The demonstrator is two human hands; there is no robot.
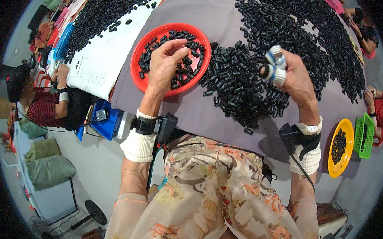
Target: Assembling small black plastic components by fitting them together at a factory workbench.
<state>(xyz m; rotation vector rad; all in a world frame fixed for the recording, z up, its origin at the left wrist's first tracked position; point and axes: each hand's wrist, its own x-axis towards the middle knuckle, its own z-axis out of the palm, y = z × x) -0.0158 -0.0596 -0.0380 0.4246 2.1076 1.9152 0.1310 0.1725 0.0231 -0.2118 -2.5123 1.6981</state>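
Observation:
My left hand (165, 67) hovers over a round red basin (135, 75) that holds many small black cylindrical parts (181, 79). Its thumb and forefinger are a little apart, with nothing visible between them. On the right, my right hand (293, 74) is raised above a large heap of the same black parts (236, 75). White-and-blue wraps (277, 76) cover its thumb and a finger, which are pinched together. Something dark shows at the pinch, too small to make out. Both wrists wear white cuffs (138, 143) with black strapped devices.
A yellow plate (333, 166) and a green basket (365, 148) hold more black parts at the right. One loose part (248, 131) lies near the grey table's front edge. Other people sit at the left (39, 102) and right. Another pile (95, 25) covers a white sheet.

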